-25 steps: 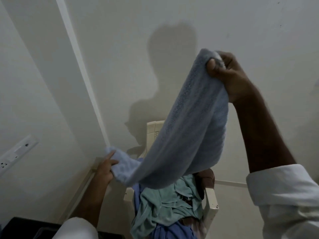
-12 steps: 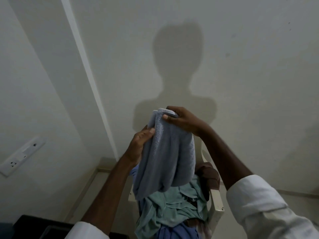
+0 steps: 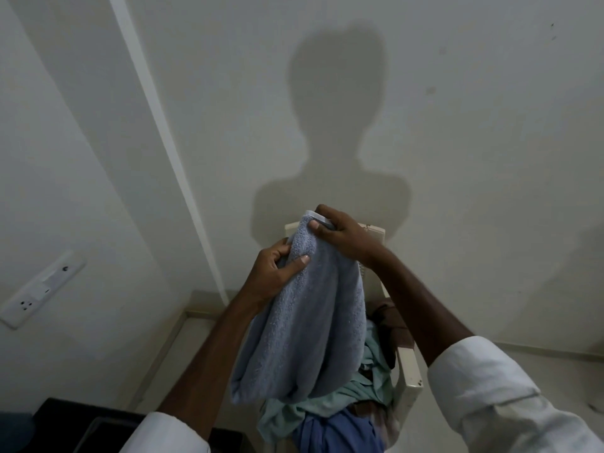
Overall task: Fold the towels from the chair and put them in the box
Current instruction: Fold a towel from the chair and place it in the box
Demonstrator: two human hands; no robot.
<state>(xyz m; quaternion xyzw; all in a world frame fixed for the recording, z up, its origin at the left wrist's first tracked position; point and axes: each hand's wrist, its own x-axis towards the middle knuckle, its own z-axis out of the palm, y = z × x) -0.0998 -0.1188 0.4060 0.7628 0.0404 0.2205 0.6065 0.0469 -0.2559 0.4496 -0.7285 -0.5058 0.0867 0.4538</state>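
Note:
A light blue towel hangs doubled over in the air above the white plastic chair. My right hand pinches its top edge, thumb in front. My left hand grips the towel's left side just below, thumb pressed on the cloth. On the chair seat lies a heap of cloths: a mint green one, a darker blue one and a brown one. A dark box shows at the bottom left, partly hidden by my left sleeve.
The chair stands against a pale wall in a corner. A white switch plate is on the left wall. A white conduit strip runs down the wall to the floor skirting.
My hands came together: the right hand dropped from high up, the left hand rose from the low end, and the towel went from stretched out to doubled over and hanging.

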